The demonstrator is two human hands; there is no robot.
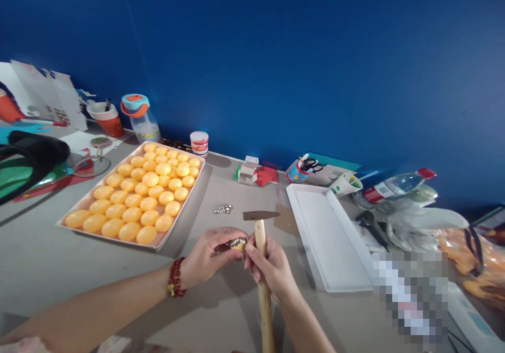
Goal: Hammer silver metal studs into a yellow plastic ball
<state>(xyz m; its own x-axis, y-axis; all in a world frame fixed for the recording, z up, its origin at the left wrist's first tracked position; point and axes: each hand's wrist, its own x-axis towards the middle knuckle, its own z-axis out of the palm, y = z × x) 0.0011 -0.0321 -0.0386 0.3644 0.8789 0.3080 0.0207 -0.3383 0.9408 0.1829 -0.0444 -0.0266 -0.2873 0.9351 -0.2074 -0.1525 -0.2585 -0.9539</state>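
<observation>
Two bare hands meet over a small shiny piece [238, 244], silver-grey with some yellow in it, just above the grey table [118, 263]. The left hand [209, 255], with a red bead bracelet [175, 276] on its wrist, has its fingers closed around this piece. What the piece exactly is, I cannot tell. The right hand [272, 269] is wrapped tight on a hammer [259, 232] with a dark metal head and a pale wooden handle. It grips high on the handle, and the head stands just above the piece, not touching it.

A small heap of shiny metal bits [223, 209] lies near, behind the hammer head. To the left, a pale pink flat tray [165, 234] is filled with many yellow egg-shaped plastic shells [150, 190]. To the right lies a white rectangular tray [327, 237], and all yellow shells that I see are in the pink one. So I judge the work is near its beginning, with one piece in hand and almost all shells not yet handled.
</observation>
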